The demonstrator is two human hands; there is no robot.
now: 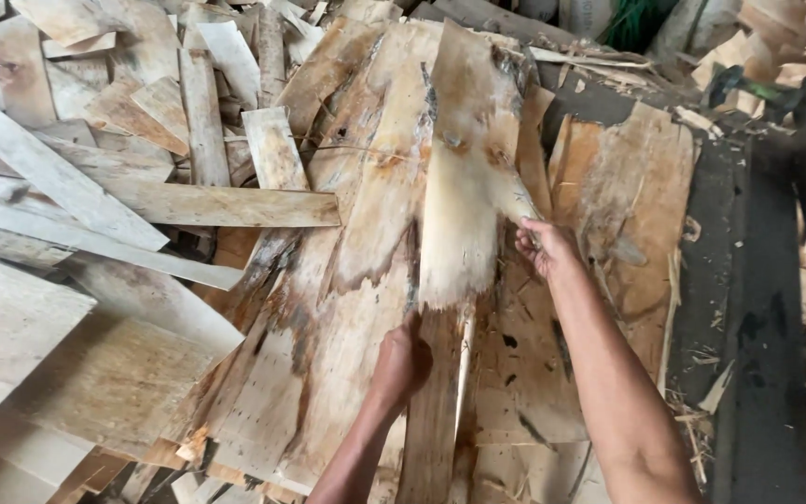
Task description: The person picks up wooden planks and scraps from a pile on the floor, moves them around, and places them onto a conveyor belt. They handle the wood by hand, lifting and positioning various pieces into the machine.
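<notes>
Got my left hand [401, 362] closed round the ragged bottom edge of a pale strip of wood veneer [464, 187]; my right hand [543, 247] pinches its right edge, fingers curled; the strip lies on top of the veneer pile [328, 308]; loose boards [95, 187] heaped to the left.

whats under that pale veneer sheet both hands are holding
Under the pale veneer sheet, held by left hand and right hand, lie more brown veneer sheets. Whatever sits directly beneath it is covered.
</notes>
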